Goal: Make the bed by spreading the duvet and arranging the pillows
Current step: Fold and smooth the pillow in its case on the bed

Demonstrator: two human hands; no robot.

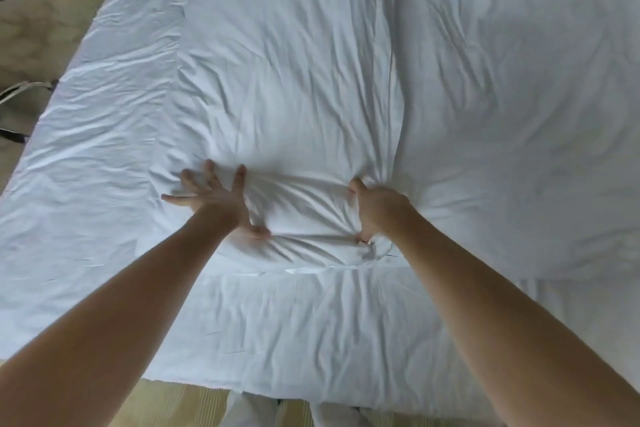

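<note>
A white pillow (287,80) lies lengthwise on the white bed sheet (90,149), its near end bunched into creases. My left hand (214,199) presses on that near left corner with fingers spread wide and straight. My right hand (375,210) grips the near right corner, fingers curled into the gathered fabric. A second white pillow or folded duvet (519,107) lies to the right, touching the first along its long side.
The bed's left edge (52,94) borders beige carpet (45,3) with a dark-and-white cable or frame (20,90) on it. The near edge of the sheet (207,381) hangs over a yellowish floor by my legs.
</note>
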